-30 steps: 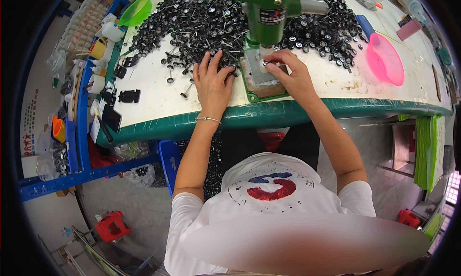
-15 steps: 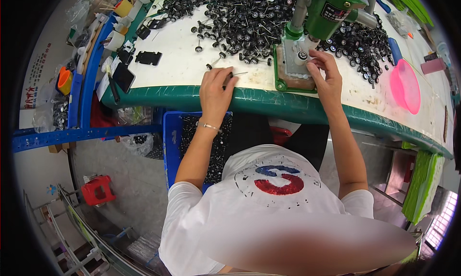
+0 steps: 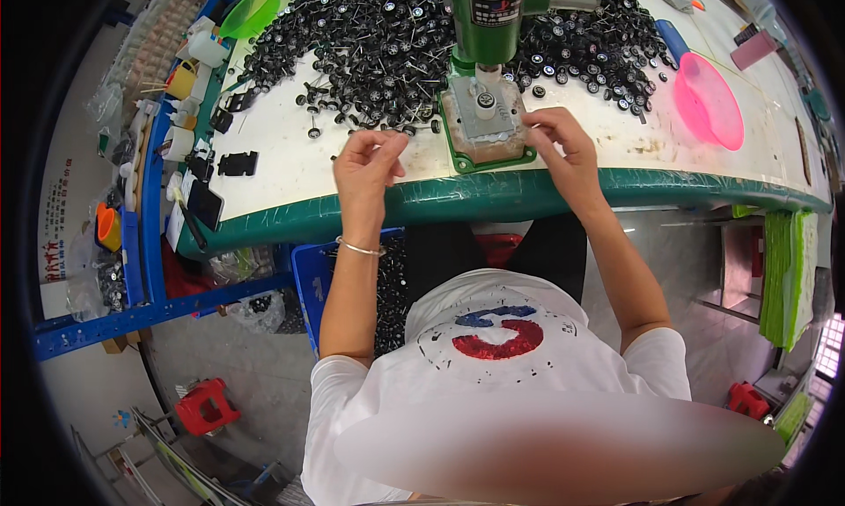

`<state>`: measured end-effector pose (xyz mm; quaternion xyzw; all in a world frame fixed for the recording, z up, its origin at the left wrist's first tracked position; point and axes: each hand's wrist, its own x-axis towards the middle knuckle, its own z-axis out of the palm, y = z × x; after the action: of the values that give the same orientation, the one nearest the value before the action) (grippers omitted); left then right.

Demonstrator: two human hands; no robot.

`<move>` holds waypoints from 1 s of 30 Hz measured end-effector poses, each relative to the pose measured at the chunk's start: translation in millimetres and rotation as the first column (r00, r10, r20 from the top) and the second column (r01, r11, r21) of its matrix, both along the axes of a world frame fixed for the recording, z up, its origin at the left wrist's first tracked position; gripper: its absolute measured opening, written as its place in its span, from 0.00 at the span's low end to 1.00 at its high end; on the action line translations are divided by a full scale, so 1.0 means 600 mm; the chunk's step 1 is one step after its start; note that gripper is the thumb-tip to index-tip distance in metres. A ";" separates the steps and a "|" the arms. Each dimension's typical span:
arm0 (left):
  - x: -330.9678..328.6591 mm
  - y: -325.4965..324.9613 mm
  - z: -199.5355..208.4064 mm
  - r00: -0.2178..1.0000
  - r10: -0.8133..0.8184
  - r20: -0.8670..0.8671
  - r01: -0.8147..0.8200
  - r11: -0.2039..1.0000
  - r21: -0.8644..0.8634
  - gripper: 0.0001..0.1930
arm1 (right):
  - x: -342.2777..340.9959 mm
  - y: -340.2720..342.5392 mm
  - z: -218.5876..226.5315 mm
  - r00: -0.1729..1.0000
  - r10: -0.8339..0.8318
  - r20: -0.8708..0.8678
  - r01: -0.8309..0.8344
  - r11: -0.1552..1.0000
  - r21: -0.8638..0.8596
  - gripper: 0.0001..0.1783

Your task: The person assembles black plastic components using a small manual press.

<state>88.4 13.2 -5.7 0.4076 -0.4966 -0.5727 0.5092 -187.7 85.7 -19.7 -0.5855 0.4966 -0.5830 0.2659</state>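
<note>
The worktop (image 3: 282, 138) is edged in green along its front. Well in from that edge, much of it is covered by a heap of wheels (image 3: 387, 53). A green press (image 3: 488, 35) is set near the front edge's middle; a pink basket (image 3: 709, 101) is placed toward the right edge. The left hand (image 3: 365, 165) is held near the front edge, fingers curled; whether anything is gripped cannot be told. The right hand (image 3: 568, 150) is held beside the press base, thumb and fingers parted. One wheel (image 3: 485, 100) is seated on the press's white holder (image 3: 484, 113).
</note>
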 end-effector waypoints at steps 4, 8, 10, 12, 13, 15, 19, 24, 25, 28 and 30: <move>-0.053 0.005 0.030 0.968 -0.114 -0.223 0.158 0.969 0.188 0.08 | 0.001 0.003 0.009 0.998 0.045 -0.048 -0.044 0.999 0.020 0.11; -0.069 -0.006 0.052 0.957 -0.203 -0.209 0.238 0.959 0.155 0.13 | -0.023 0.006 0.014 0.998 0.015 -0.060 -0.013 1.000 0.025 0.11; -0.086 -0.015 0.050 0.985 -0.169 -0.044 0.173 0.977 0.125 0.12 | -0.040 0.004 0.019 0.999 -0.005 -0.042 0.006 1.000 0.017 0.11; -0.102 -0.025 0.027 0.983 -0.148 0.107 0.156 0.985 -0.069 0.10 | -0.059 -0.003 0.031 0.998 -0.032 -0.055 0.033 0.999 0.021 0.10; -0.116 -0.029 0.019 0.964 -0.102 0.246 0.164 0.955 -0.249 0.09 | -0.070 -0.011 0.041 0.999 -0.032 -0.034 0.031 0.999 -0.011 0.10; -0.138 -0.031 0.022 0.965 -0.076 0.250 0.150 0.944 -0.293 0.07 | -0.092 -0.032 0.066 0.998 -0.054 -0.036 0.053 0.998 -0.031 0.10; -0.165 -0.038 0.030 0.969 -0.053 0.243 0.132 0.937 -0.323 0.06 | -0.134 -0.077 0.133 0.994 -0.103 0.039 0.103 0.995 -0.010 0.12; -0.181 -0.039 0.019 0.988 -0.113 -0.110 0.103 0.991 -0.088 0.04 | -0.131 -0.164 0.238 0.981 -0.089 0.170 0.098 0.994 -0.043 0.16; -0.183 -0.037 0.019 0.988 -0.115 -0.107 0.107 0.991 -0.083 0.04 | -0.126 -0.186 0.260 0.964 -0.042 0.262 0.065 0.995 -0.081 0.20; -0.183 -0.035 0.024 0.979 -0.118 -0.167 0.115 0.993 -0.029 0.05 | -0.098 -0.234 0.362 0.910 0.150 0.387 -0.135 0.989 -0.068 0.16; -0.181 -0.040 0.026 0.977 -0.158 -0.140 0.150 0.986 -0.071 0.05 | -0.040 -0.228 0.437 0.817 0.118 0.564 -0.101 0.993 -0.061 0.13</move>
<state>-20.1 -11.1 9.8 0.3097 -0.5054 -0.6233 0.5100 -211.4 -51.0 242.7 -0.4174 0.3524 -0.7211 0.4261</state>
